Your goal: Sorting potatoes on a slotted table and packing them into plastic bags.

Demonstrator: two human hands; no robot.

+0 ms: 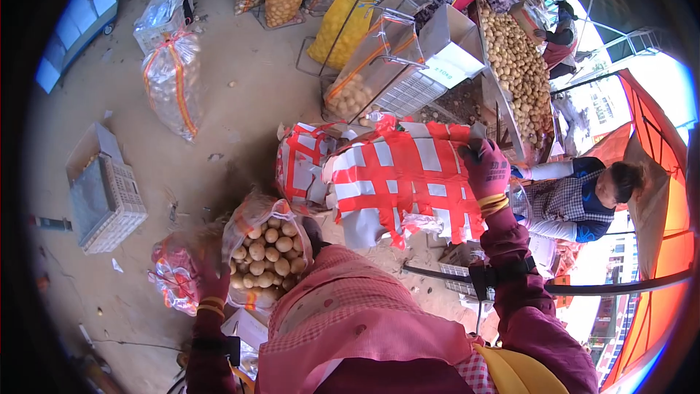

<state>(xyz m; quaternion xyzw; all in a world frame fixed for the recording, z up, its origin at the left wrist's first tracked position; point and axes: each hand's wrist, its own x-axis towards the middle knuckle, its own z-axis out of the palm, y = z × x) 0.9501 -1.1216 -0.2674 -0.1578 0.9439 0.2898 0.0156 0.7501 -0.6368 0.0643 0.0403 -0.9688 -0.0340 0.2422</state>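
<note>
My right hand, in a pink and dark work glove, curls its fingers over the upper right corner of a sloping surface patched with white sheet and red tape. My left hand is gloved too and blurred by motion, so its finger pose is unclear. It sits between an open mesh sack and a bundle of clear and red packaging. Round tan produce, apparently potatoes, fills the sack right in front of my apron. A smaller taped part adjoins the sloping surface on its left.
A gray-topped crate and a clear bag stand on the left floor. Wire stands hold sacks, one yellow. A long bin of produce lies beyond. One person stands at right; others work behind the bin.
</note>
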